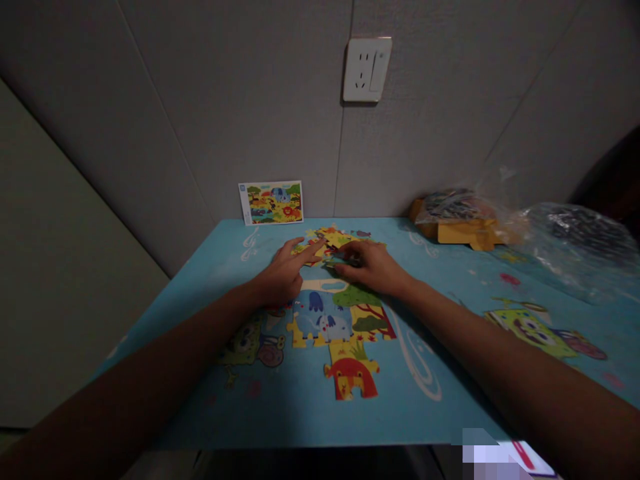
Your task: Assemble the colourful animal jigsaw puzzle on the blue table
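Note:
My left hand (285, 270) lies with its fingers stretched out at the left edge of a pile of loose puzzle pieces (333, 235). From the right, my right hand (370, 263) reaches into the same pile, thumb and fingers pinched on a puzzle piece that they largely hide. Nearer to me is a joined section of jigsaw puzzle (323, 320) with blue elephants, a green tree and yellow ground. A puzzle piece with a red lion face (353, 379) hangs off its lower edge.
A picture card (274, 203) of the animal scene leans on the wall at the back left. Back right stand a yellow box (465, 232) under clear plastic and a clear plastic bag (575, 240). Light-blue cartoon cover (200, 300) spans the table; a socket (367, 69) is above.

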The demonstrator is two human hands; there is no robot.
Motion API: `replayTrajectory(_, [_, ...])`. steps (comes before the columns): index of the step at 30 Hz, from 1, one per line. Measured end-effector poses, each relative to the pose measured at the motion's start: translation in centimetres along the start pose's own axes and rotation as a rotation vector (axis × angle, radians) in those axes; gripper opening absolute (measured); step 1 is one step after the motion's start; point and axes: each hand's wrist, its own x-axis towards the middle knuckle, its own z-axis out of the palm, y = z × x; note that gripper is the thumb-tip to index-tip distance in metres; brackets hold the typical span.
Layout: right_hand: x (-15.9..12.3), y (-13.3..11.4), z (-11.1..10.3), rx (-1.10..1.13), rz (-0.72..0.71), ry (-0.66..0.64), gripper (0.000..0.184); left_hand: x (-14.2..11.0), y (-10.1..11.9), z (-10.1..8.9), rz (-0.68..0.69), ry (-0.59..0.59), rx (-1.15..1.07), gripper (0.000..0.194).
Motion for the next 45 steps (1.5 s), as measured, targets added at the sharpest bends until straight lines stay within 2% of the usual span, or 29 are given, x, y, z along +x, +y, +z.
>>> replayTrajectory(4, [0.1, 0.2, 0.0, 0.072, 0.08, 0.088, 0.034, 0.0, 0.1, 0.0, 0.077, -0.051, -0.017, 0.094])
replayTrajectory(10, [-0.2, -0.2, -0.3, 0.075, 0.013, 0.16, 0.034, 0.0, 0.1, 0.0, 0.095, -0.094, 0.009, 0.089])
replayTrajectory(13, [-0.2, -0.6, -0.4, 0.121, -0.059, 0.112, 0.028, 0.0, 0.1, 0.0, 0.096, -0.106, -0.003, 0.083])
replayTrajectory(19, [-0.3, -0.5, -0.5, 0.16, -0.132, 0.088, 0.021, 0.0, 0.2, 0.2, 0.116, -0.038, -0.091, 0.079])
replayTrajectory(24, [-0.5, -0.7, -0.6, 0.137, -0.21, 0.031, 0.021, -0.1, 0.1, 0.3, 0.084, -0.008, -0.156, 0.084])
replayTrajectory(27, [-0.6, -1.0, -0.6, 0.154, -0.249, 0.013, 0.026, -0.1, 0.0, 0.2, 0.092, -0.026, -0.08, 0.073])
replayTrajectory(29, [-0.5, -0.9, -0.6, 0.135, -0.212, 0.07, 0.031, -0.1, -0.1, 0.1, 0.075, 0.023, -0.019, 0.067])
replayTrajectory(33, [0.0, 0.8, -0.5, -0.057, -0.125, 0.188, 0.029, 0.1, -0.5, -0.3, -0.085, 0.286, 0.066, 0.061])
replayTrajectory(35, [0.3, 2.0, -0.2, -0.148, -0.091, 0.167, 0.033, 0.2, -1.0, -0.3, -0.206, 0.336, 0.105, 0.06])
replayTrajectory(38, [0.5, 3.0, 0.4, -0.234, -0.023, 0.063, 0.047, 0.3, -2.0, 0.0, -0.318, 0.221, 0.164, 0.056])
replayTrajectory(41, [0.4, 3.1, 0.9, -0.268, -0.006, -0.092, 0.052, 0.4, -3.0, 0.5, -0.312, 0.126, 0.199, 0.05])
replayTrajectory(45, [0.2, 2.7, 0.9, -0.285, -0.007, -0.177, 0.054, 0.3, -3.4, 0.7, -0.278, 0.13, 0.2, 0.05])
